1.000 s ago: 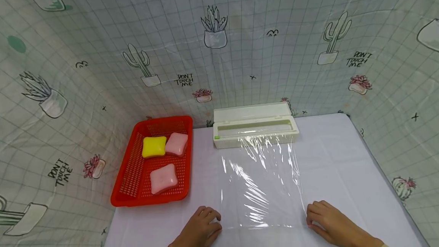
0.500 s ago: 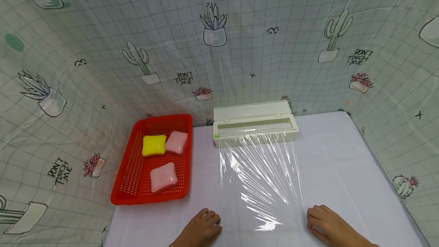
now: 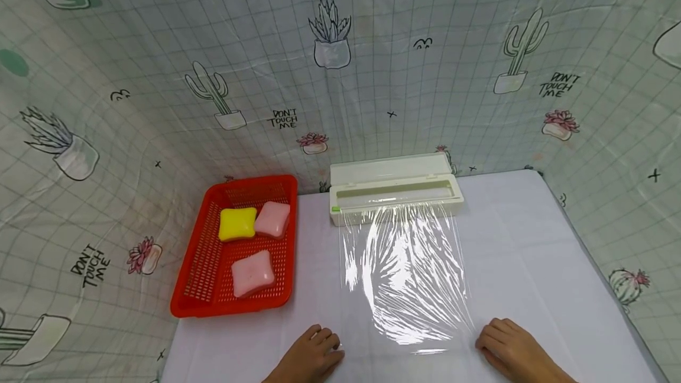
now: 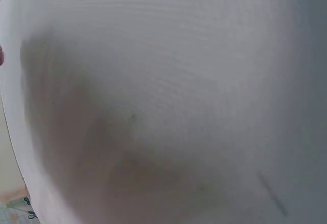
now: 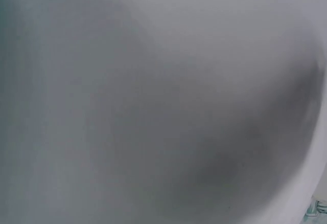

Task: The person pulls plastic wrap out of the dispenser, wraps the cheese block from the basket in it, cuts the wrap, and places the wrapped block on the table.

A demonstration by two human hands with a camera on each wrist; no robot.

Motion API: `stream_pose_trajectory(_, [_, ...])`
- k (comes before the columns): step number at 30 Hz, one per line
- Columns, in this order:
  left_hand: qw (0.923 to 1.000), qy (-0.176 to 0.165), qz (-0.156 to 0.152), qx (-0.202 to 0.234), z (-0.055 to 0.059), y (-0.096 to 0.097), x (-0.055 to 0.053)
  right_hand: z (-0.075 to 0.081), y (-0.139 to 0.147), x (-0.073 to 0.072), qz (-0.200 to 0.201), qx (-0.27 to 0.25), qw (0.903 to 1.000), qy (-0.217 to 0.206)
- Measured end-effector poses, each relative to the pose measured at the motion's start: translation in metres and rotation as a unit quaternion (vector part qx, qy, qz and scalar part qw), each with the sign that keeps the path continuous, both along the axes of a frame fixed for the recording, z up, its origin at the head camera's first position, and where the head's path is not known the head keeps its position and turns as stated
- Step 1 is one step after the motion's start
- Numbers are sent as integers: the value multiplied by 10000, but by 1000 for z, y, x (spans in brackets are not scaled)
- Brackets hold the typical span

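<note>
A sheet of clear cling film (image 3: 404, 288) stretches from a white dispenser box (image 3: 396, 205) toward me, wrinkled and shiny. At its near left corner my left hand (image 3: 311, 354) pinches the film between thumb and curled fingers. My right hand (image 3: 512, 349) does the same at the near right corner. Inside the box's slot the roll (image 3: 393, 195) shows, and the lid (image 3: 391, 170) is raised. Both wrist views are mostly blurred white cloth and shadow; a fingertip (image 4: 1, 56) peeks in at the left wrist view's edge.
A red plastic basket (image 3: 180, 303) stands on the left, holding a yellow soap-like block (image 3: 237, 224) and two pink ones (image 3: 252, 273). White cloth (image 3: 527, 253) covers the table. A cactus-print curtain (image 3: 393, 75) encloses the back and sides.
The film's wrinkles and glare have shifted and spread across the sheet. Both hands stay almost in place at its corners. The head view has tilted slightly.
</note>
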State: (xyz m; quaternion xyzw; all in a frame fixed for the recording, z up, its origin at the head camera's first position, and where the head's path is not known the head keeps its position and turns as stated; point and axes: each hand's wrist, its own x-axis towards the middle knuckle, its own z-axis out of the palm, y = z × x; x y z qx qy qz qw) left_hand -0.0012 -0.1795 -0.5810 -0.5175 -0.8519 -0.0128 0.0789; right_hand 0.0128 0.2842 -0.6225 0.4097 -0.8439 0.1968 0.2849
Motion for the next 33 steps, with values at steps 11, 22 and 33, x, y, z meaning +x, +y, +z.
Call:
stream_pose_trajectory(11, [9997,-201,116,-13,-7,-2,2,-4,0,7,-310,-56,9993,-222])
stream_pose_trajectory(22, [9911,-935,591,745,-13,-6,8,-12,-1,10,13,-173,9988,-451])
stream_pose_trajectory(33, [9887,-1089,819,627,-17,-14,17,-15,2,8,-26,-126,9993,-364])
